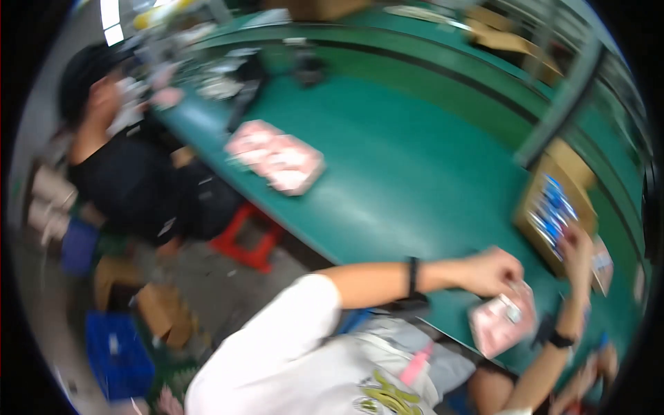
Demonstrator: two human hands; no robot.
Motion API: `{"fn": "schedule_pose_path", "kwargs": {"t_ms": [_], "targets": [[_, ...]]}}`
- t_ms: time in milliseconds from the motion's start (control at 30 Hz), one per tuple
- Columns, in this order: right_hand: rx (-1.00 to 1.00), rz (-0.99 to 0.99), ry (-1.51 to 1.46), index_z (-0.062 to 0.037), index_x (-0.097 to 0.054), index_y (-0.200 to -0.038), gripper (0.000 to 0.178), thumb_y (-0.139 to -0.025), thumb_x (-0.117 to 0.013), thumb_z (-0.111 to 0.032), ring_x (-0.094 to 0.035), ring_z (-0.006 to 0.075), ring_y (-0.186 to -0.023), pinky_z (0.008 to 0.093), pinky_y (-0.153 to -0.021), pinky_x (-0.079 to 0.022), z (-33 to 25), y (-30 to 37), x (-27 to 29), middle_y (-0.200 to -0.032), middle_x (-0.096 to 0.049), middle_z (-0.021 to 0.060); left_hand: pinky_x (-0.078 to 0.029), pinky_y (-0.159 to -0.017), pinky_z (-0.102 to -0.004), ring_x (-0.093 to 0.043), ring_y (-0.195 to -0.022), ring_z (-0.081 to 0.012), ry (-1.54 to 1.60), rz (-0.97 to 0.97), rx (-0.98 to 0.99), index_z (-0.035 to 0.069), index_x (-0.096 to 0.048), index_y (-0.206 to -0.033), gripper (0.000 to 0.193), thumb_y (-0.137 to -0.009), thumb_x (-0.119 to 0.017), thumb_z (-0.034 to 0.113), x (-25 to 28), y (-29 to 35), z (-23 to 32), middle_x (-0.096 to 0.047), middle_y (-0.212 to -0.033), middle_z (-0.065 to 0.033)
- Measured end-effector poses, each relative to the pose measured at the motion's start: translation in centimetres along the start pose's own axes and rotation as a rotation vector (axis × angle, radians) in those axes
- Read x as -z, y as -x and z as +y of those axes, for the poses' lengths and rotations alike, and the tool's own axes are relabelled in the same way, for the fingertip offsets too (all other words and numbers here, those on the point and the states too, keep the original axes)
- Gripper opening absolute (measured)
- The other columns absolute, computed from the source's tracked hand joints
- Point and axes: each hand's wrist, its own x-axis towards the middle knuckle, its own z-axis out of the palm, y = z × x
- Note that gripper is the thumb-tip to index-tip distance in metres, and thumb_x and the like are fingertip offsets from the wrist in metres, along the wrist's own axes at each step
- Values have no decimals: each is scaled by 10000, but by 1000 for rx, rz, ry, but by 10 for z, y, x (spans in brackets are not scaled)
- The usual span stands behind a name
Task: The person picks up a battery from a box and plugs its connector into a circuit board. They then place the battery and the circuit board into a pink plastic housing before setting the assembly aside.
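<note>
My left hand (494, 271) is curled, its fingertips together at the upper edge of a pink package (494, 333) with a small white and dark patch on it. What the fingers pinch, if anything, is too blurred to see. My right hand (575, 250) reaches over the near edge of an open cardboard box (584, 202). Several small blue and silver pieces (551, 207) lie inside that box, right by the fingers. Blur hides whether this hand grips one of them.
A stack of pink packages (294, 162) lies on the green table (401, 173) toward the left. Beyond it sits a person in black (131, 180), near a red stool (259, 245). A grey metal post (564, 100) rises behind the box. Another person's hand (607, 361) shows at lower right.
</note>
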Motion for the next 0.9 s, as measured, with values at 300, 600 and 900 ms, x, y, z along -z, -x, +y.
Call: {"fn": "schedule_pose_path", "kwargs": {"t_ms": [300, 600, 900], "targets": [[-396, 67, -164, 38, -772, -1024, 156, -938, -739, -89, -716, 126, -686, 289, -601, -533, -78, 15, 37, -798, -764, 122, -541, -720, -261, -644, -785, -96, 12, -81, 280, -10, -768, -1059, 193, -913, -837, 96, 21, 13, 38, -692, -933, -51], [-77, 426, -935, -22, -465, -1474, 407, -1087, -582, -68, -707, 154, -686, 211, -535, -507, -84, 29, 39, -1012, -767, 235, -537, -714, -252, -626, -793, -85, 15, -102, 314, -16, -775, -1065, 190, -917, -836, 86, 17, 13, 38, -687, -931, -46], [50, 462, -1130, -21, -529, -1227, 176, -1115, -576, -149, -690, 178, -572, 229, -445, -469, -100, 57, 54, -972, -758, 276, -533, -710, -258, -618, -774, -99, 50, -84, 328, -29, -764, -1052, 187, -905, -830, 66, 14, 12, 38, -660, -876, -49]]}}
